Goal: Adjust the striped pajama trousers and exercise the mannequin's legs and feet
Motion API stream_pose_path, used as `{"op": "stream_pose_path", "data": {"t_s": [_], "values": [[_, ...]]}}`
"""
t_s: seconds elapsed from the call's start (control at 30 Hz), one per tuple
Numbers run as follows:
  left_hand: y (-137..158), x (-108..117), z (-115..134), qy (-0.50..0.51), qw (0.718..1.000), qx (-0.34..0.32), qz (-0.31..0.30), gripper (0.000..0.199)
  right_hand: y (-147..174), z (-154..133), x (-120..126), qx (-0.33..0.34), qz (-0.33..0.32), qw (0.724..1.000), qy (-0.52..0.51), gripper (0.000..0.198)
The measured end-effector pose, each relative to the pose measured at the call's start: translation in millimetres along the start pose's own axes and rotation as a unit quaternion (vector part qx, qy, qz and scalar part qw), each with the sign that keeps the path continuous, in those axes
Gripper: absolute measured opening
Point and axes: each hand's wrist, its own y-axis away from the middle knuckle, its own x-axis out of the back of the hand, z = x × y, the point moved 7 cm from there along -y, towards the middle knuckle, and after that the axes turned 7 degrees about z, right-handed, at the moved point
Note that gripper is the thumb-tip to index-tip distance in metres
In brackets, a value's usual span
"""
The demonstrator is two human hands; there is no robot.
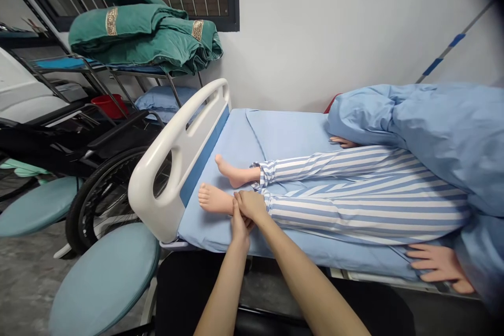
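A figure that looks like a care-training mannequin lies on the bed in blue-and-white striped trousers [354, 210], with its bare feet toward the footboard. My right hand [251, 205] is closed over the top of the near ankle, just at the trouser cuff. From below and the near side, my left hand [239, 223] wraps the same ankle, its thumb up along the side. The two hands touch each other. The near foot [214, 199] points its toes left; the far foot [234, 173] rests on the sheet, untouched. My fingertips beneath the ankle are hidden.
The white footboard [147, 189] stands left of the feet. Beyond it are a black wheelchair [102, 163] and round stools [106, 278]. Folded green quilts [145, 31] lie on a rack by the window. A blue quilt [425, 121] covers the mannequin's upper body.
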Motion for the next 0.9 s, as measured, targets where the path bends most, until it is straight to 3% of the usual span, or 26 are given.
{"op": "stream_pose_path", "data": {"t_s": [0.27, 0.37, 0.57, 0.77, 0.9], "values": [[-9, 9, -5, 0.049, 0.997, -0.026, -0.055, 0.042, 28, -10, 7, 0.011, 0.091, 0.995, 0.044, 0.033], [-11, 6, -5, 0.046, 0.995, -0.020, -0.089, 0.046, 25, -10, 8, 0.010, 0.067, 0.997, 0.031, 0.038], [-7, -2, 0, -0.017, 0.998, 0.013, -0.062, 0.064, 4, 2, -1, -0.020, -0.083, 0.996, -0.027, 0.060], [-9, -2, 2, -0.044, 0.999, 0.003, 0.002, 0.065, -9, 8, -8, -0.034, -0.078, 0.996, -0.027, 0.060], [-15, 1, -3, -0.054, 0.998, -0.007, -0.008, 0.067, -11, 9, -7, -0.034, -0.092, 0.995, -0.021, 0.055]]}}
